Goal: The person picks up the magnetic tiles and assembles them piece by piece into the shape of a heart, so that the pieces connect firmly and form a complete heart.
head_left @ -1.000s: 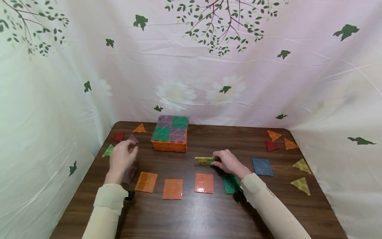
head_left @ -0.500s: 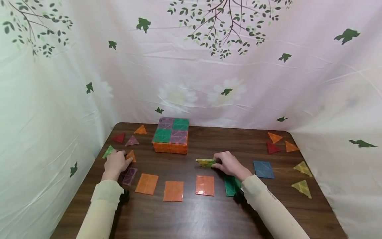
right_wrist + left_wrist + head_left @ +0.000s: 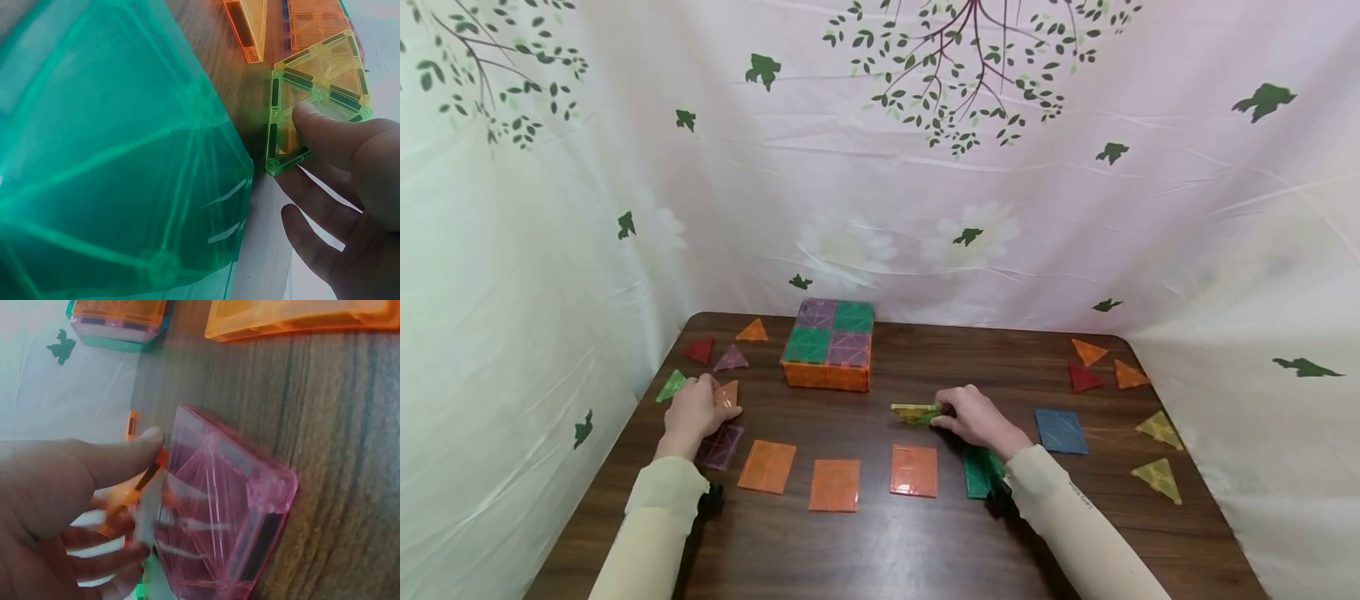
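Note:
My left hand (image 3: 691, 412), at the table's left, pinches an orange triangle magnetic tile (image 3: 727, 393) between thumb and fingers. In the left wrist view this orange tile (image 3: 150, 476) is tilted and seen nearly edge-on. A purple square tile (image 3: 722, 447) lies just in front of that hand. Right of centre, my right hand (image 3: 973, 417) holds joined yellow and green triangle tiles (image 3: 914, 413) raised off the table. The right wrist view has the thumb pressed on the green part of this joined piece (image 3: 319, 94). Under the right wrist lies a green square tile (image 3: 981, 473), partly covered.
A box built of tiles (image 3: 827, 377) stands at the back. Orange squares (image 3: 835, 485) lie in a row in front. A blue square (image 3: 1061, 432) and several triangles, one of them red (image 3: 1084, 378), lie at the right. A light green triangle (image 3: 671, 385) is beside the left hand.
My left hand has moved down and left onto the orange triangle and taken hold of it, tilting it. The right hand stays in place with the joined tiles.

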The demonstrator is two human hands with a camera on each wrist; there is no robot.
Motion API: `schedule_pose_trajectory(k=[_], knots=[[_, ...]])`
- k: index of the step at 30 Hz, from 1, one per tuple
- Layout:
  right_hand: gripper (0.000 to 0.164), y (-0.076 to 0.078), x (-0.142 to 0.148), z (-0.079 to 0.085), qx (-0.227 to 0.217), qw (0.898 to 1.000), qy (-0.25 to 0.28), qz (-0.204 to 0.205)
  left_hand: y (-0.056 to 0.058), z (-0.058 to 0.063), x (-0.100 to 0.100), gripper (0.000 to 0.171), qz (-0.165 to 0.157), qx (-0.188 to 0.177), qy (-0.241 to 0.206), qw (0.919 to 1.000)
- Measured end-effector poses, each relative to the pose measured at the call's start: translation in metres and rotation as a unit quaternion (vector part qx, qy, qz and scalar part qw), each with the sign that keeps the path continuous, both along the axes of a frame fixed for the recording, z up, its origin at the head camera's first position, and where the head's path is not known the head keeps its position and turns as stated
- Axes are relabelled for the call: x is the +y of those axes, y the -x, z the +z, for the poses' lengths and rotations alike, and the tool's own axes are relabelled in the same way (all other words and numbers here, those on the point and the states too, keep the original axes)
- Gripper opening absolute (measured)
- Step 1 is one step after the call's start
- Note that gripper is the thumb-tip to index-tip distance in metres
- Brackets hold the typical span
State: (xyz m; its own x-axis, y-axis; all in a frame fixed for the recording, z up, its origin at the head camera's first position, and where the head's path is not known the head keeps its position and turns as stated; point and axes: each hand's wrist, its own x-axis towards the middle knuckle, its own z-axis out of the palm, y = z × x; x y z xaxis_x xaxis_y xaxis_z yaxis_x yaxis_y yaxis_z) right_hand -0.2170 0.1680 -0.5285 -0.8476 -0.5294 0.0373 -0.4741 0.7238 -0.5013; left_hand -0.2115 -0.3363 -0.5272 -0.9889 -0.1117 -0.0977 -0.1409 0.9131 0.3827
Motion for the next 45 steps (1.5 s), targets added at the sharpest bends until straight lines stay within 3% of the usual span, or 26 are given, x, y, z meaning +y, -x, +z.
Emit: schedule_pose_trajectory(k=[5, 9, 14, 21, 26, 30, 37, 45], knots=[[0.031, 0.0, -0.002, 0.0, -0.006, 1.0, 0.005, -0.001, -0.004, -0.005, 0.001, 0.035, -0.007, 0.071, -0.043, 0.9966], [0.029, 0.001, -0.003, -0.001, -0.003, 1.0, 0.004, 0.002, -0.007, -0.003, 0.007, 0.026, -0.025, 0.13, -0.068, 0.9888], [0.028, 0.002, -0.003, -0.002, 0.003, 1.0, 0.008, 0.0, -0.012, 0.004, 0.031, 0.019, -0.092, 0.169, -0.129, 0.9729], [0.03, 0.0, -0.001, -0.003, 0.004, 1.0, 0.006, -0.004, -0.016, 0.008, 0.09, 0.012, -0.176, 0.125, -0.201, 0.9555], [0.031, 0.0, -0.001, -0.004, -0.001, 1.0, 0.005, -0.007, -0.011, 0.002, 0.13, 0.014, -0.235, 0.094, -0.208, 0.9447], [0.03, 0.0, -0.003, -0.004, 0.002, 1.0, 0.005, -0.012, -0.004, -0.002, 0.155, 0.014, -0.272, 0.089, -0.203, 0.9364], [0.029, 0.0, -0.005, -0.003, 0.0, 1.0, 0.003, -0.015, 0.009, -0.008, 0.184, 0.01, -0.296, 0.086, -0.192, 0.9317], [0.03, 0.0, -0.004, -0.004, -0.003, 1.0, 0.006, -0.019, 0.014, -0.009, 0.199, 0.011, -0.319, 0.071, -0.198, 0.924]])
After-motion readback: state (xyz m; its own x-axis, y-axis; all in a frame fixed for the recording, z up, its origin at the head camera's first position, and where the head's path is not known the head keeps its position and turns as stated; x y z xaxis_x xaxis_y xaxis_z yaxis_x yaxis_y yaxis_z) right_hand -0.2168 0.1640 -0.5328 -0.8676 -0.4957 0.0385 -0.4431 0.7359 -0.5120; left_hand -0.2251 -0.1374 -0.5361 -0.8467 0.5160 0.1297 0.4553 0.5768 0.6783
